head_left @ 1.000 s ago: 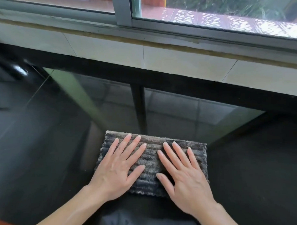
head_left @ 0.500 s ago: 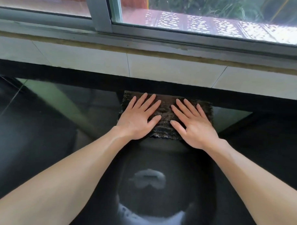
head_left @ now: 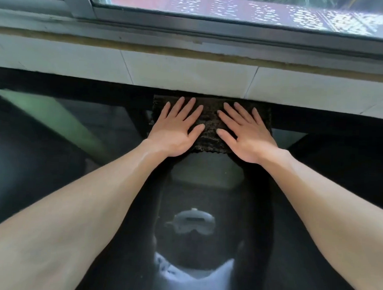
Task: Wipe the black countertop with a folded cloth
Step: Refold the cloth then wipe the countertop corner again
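**Cloth at the far edge of the stroke**

Countertop, black and glossy, lay bare all along the near side, with open room left and right. Both hands, the left hand and right hand, were spread flat, fingers splayed, pressing the dark ribbed folded cloth without gripping it. Its far edge sat against the white tiled wall, so the next stroke likely needed a pull back or a sideways shift.

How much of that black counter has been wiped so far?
Done: cannot tell; the glossy countertop shows no wipe marks. In hand: left hand and right hand press flat on the folded cloth, at the back edge under the white tiles. Left: probably both sides.
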